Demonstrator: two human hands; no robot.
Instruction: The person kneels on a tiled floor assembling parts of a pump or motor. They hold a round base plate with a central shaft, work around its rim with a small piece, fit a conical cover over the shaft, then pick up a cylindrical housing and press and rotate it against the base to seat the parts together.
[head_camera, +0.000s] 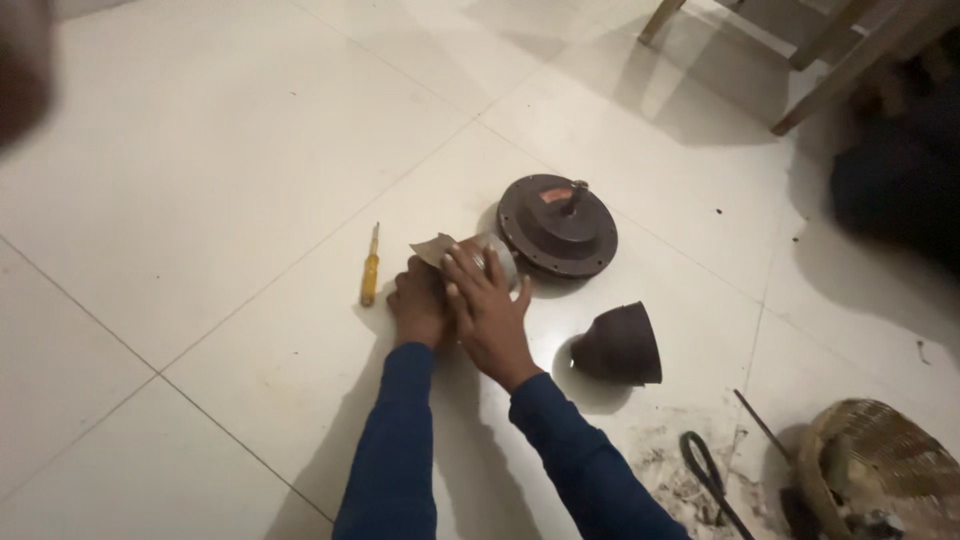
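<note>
Left hand: my left hand (418, 300) is curled round the near-left side of a grey metal cup (492, 258), fingers closed against it, I judge to stop it rolling on the tile
Right hand: my right hand (490, 312) lies flat over the top of the cup, fingers spread and pressing down; whether the fingertips hook its rim I cannot tell
Paper: a scrap of brown abrasive paper (432, 248) sticks out at the far-left of the cup, touching it, apparently pinched under my left fingers so it rubs the metal
Cup's place: on the white tiled floor (200, 200), mid-scene, just near-left of the round dark motor housing (557, 224), which sits flat with its shaft up
Screwdriver: a yellow-handled screwdriver (371, 268) lies left of my hands, close but apart, within easy reach
Dark cone cover: a dark cone-shaped cover (620, 346) lies on its side to the right, set clear of my arms
Far right: a woven basket (880, 460) and a black cable (705, 470) sit near-right among dust
</note>
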